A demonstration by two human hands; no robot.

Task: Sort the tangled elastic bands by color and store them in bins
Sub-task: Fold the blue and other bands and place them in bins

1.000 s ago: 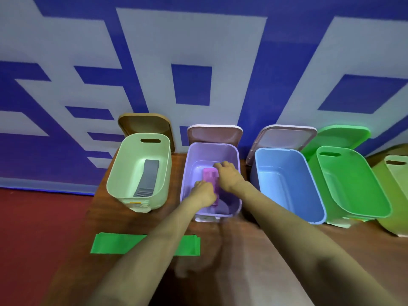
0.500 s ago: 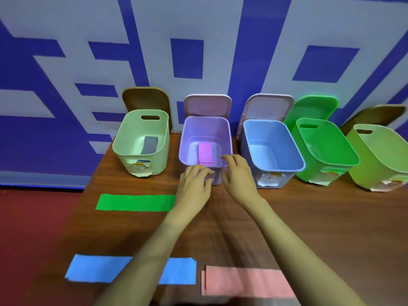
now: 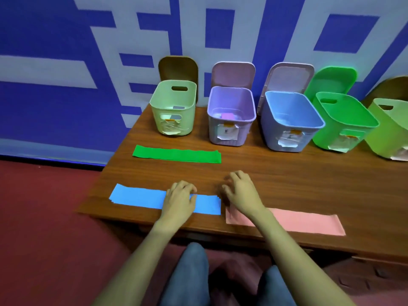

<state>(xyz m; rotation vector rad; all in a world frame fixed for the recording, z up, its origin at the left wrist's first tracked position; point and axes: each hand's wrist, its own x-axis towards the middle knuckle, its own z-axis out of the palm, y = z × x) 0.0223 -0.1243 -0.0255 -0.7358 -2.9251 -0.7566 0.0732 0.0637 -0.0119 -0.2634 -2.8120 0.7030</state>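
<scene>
Purple band (image 3: 227, 116) binned — L hand (image 3: 180, 199) now rests loose on blue band (image 3: 136, 196) at desk's (image 3: 287, 180) front edge, R hand (image 3: 241, 194) relaxed, empty.

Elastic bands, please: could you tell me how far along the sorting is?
Done: a purple band lies in the purple bin, a grey band in the pale green bin. In hand: the left hand rests on the blue band, the right hand poised near the end of the pink band. Left: those two and the green band lie on the table.
</scene>
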